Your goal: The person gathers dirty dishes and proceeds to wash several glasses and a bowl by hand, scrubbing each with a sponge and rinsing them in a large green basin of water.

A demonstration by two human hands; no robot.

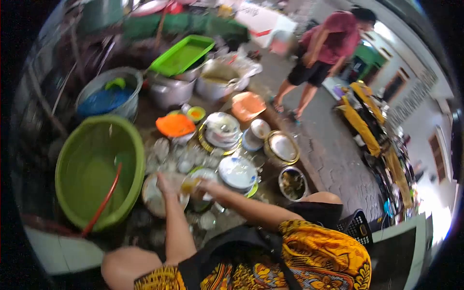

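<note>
My left hand (167, 185) is over a round pale basin (149, 197) in front of me, its fingers smeared by motion. Close beside it, my right hand (207, 187) is closed on a small yellowish thing (190, 184), too blurred to name. Under and past my right hand are stacked dishes, with a white plate (237, 171) on the pile to the right. Several clear glasses (185, 166) stand just beyond my hands.
A big green tub (63, 169) of water with a red hose (103, 205) is at left. Behind are a metal tub (133, 77), pots (166, 92), a green tray (157, 67), and stacked bowls (222, 123). A pot of scraps (292, 183) sits right; a person (333, 38) stands beyond.
</note>
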